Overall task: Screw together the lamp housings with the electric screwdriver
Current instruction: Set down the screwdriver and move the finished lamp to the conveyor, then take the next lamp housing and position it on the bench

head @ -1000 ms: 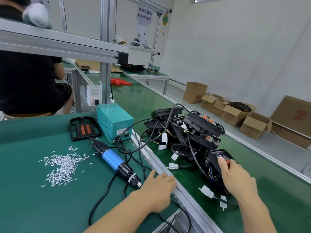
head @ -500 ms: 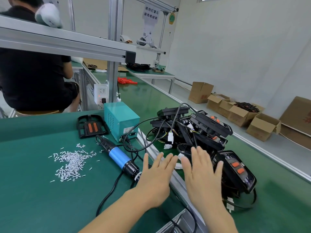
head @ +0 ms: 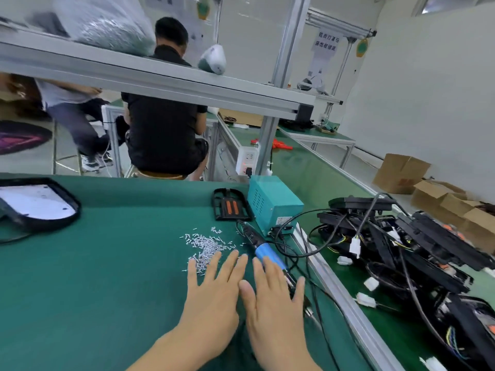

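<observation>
Both hands lie flat with fingers straight and spread over the green bench [head: 93,277], side by side and holding nothing: the left hand [head: 214,287] reaches its fingertips to the near edge of the scattered screws [head: 206,243], while the right hand [head: 270,293] covers the near end of the electric screwdriver [head: 263,254]. The screwdriver lies flat on the bench, its long axis running diagonally from far-left beside the teal power box [head: 273,207] to near-right, bit end towards the person. The black lamp housings [head: 417,250] are piled to the right, beyond the aluminium rail [head: 345,303].
</observation>
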Demonstrator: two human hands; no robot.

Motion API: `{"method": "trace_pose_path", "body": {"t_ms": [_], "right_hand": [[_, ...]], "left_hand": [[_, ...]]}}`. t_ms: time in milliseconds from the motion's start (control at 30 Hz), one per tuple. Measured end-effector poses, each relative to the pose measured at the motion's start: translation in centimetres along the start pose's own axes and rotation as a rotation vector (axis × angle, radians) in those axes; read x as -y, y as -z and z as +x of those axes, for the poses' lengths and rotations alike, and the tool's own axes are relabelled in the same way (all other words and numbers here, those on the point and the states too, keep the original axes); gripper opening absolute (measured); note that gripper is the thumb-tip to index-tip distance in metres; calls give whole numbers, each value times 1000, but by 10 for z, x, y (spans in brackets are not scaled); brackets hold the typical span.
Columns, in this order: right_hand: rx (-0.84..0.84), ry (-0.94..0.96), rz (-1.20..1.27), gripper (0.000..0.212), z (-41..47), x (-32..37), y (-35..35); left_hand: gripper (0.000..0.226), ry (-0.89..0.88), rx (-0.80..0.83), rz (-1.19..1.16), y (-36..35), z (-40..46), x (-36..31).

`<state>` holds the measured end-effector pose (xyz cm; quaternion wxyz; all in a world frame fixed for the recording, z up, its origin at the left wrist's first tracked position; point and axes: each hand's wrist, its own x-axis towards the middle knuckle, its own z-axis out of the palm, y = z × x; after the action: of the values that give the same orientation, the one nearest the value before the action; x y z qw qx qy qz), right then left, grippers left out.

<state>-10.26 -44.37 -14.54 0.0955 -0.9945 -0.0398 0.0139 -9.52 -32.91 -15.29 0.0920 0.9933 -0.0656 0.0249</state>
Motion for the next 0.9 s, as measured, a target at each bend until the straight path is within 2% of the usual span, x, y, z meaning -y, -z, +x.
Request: {"method": "trace_pose_path", "body": {"t_ms": [100,300,400,500,567,633,767,900], "right_hand": [[35,105,11,62,9,37,-12],[61,302,22,93,18,102,-33],[121,364,51,77,22,127,-46],[164,425,50,81,28,149,-57],[183,459,29,63,35,160,-64],[169,489,-4,58,40,166,-71],[147,506,-56,58,45,173,-82],[141,491,-74,59,46,173,-88]], "left_hand": [[88,119,-18,-3,3,-10,38],[84,301,-24,5,6,-33,102],[81,375,-23,-11,1,-44,130],[78,413,-15,-19,-3,-53,154],[74,416,-10,-8,-3,-56,170],[69,417,-19,20,0,-56,188],[62,457,-101,76,13,-47,231],[61,520,-255,153,29,-30,277]]}}
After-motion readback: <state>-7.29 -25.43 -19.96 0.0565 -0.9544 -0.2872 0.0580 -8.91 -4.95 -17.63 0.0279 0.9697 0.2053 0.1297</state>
